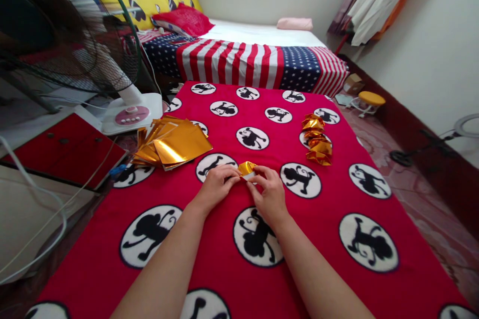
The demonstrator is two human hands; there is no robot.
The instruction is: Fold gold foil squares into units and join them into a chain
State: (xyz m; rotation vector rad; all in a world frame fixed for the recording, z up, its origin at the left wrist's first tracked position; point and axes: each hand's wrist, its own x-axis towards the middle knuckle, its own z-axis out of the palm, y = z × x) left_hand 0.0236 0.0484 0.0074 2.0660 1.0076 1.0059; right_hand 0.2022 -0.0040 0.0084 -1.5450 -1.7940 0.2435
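Observation:
A small piece of gold foil paper [247, 168], partly folded with its white underside showing, is pinched between my two hands over the red cloth. My left hand [219, 182] grips its left side, thumb and fingertips together. On the other side, my right hand [268, 190] closes thumb and fingers on the right edge. To the left lies a loose stack of flat gold foil sheets [183, 144]. A row of folded gold foil pieces [317, 142] sits on the right of the cloth.
The red cloth with monkey prints [232, 132] covers the table. At left stand an electric fan [130, 109] and a red-topped cabinet [67, 147]. Beyond are a bed with a striped cover [239, 65] and, at right, a yellow stool [370, 98].

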